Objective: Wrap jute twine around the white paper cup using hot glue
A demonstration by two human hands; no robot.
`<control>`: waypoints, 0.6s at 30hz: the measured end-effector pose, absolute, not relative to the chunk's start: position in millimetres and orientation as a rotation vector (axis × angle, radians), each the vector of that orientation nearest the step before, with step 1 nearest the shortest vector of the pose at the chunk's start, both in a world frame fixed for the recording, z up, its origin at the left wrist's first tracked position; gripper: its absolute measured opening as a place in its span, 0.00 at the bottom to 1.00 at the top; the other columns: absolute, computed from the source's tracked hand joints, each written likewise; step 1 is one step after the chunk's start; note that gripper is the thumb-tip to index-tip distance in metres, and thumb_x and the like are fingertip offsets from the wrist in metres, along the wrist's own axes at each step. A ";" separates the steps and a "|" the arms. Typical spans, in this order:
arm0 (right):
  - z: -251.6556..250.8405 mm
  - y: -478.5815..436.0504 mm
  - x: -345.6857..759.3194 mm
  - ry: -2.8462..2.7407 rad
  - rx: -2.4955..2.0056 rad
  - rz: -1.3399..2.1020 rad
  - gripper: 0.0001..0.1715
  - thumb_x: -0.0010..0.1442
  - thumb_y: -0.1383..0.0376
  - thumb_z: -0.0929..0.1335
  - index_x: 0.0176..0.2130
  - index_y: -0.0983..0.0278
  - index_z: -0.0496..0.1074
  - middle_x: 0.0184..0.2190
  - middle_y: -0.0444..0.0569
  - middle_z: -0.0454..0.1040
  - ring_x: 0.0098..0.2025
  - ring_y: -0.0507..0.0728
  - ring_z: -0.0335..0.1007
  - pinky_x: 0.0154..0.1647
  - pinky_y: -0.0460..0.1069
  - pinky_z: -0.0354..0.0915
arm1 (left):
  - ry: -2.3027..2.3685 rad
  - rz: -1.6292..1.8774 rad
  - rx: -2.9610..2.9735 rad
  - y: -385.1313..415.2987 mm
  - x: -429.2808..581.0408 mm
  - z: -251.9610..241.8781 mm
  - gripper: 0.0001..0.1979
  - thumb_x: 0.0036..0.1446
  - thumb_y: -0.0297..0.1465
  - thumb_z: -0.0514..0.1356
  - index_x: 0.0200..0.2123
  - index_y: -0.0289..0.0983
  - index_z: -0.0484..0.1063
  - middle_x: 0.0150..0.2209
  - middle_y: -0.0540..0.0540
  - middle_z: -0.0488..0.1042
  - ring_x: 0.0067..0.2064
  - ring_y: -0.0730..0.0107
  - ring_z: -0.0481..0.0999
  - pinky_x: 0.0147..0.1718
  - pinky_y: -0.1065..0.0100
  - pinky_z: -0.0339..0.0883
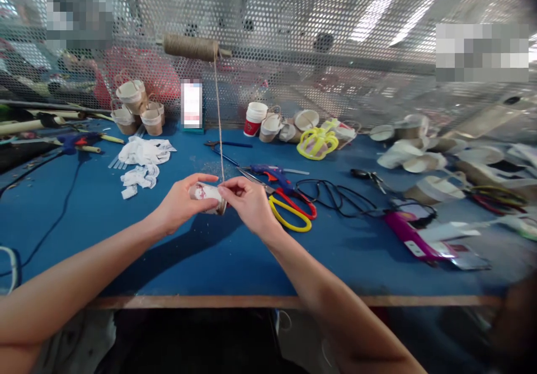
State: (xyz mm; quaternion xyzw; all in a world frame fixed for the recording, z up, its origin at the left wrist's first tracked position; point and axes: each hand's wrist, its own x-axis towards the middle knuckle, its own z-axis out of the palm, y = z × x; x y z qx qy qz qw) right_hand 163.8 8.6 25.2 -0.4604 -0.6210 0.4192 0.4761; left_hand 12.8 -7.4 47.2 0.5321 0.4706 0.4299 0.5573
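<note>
Near the worktop's (100, 211) back-left corner sit piled, twine-handled cups (133, 104), their contents indistinct. Crumpled white strips (145, 151) lie in front. Left of centre, between front and back edges, the left hand (178, 201) grips a smooth, printed cup (205, 193) tipped sideways. Fibrous brown twine (218, 116) drops from a cylindrical spool (191, 47) to the right hand (249, 203), pinched narrow against the cup's right end. Rightward, a red-and-white paper cup (254, 123) stands near the back edge; loop-handled scissors (289, 206) lie nearer the front.

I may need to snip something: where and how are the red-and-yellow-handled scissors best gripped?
Probably by the yellow loop, from the near right: the scissors lie with both handles toward that side, blades pointing to the far left, and a blue glue gun crowds the far side.
</note>
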 end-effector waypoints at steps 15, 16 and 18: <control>31.7 10.0 169.8 -1.541 -1.228 1.115 0.09 0.49 0.61 0.69 0.27 0.63 0.67 0.16 0.40 0.66 0.18 0.48 0.62 0.19 0.45 0.59 | 1.111 1.047 1.296 -4.2 18.4 39.4 0.17 0.37 0.26 0.64 0.35 0.32 0.70 0.25 0.51 0.73 0.25 0.76 0.72 0.25 0.73 0.67; 30.7 10.0 169.6 -1.549 -1.236 1.112 0.09 0.49 0.61 0.69 0.27 0.63 0.67 0.16 0.40 0.66 0.18 0.49 0.62 0.19 0.45 0.59 | 1.110 1.050 1.297 -4.2 19.1 38.8 0.17 0.37 0.26 0.64 0.35 0.32 0.69 0.25 0.51 0.73 0.24 0.75 0.72 0.25 0.73 0.67; 28.1 10.2 169.1 -1.548 -1.239 1.123 0.09 0.48 0.60 0.69 0.27 0.63 0.67 0.17 0.40 0.66 0.18 0.49 0.62 0.20 0.45 0.59 | 1.104 1.056 1.301 -4.4 20.6 37.4 0.16 0.37 0.27 0.64 0.34 0.32 0.69 0.24 0.51 0.73 0.24 0.75 0.72 0.25 0.72 0.68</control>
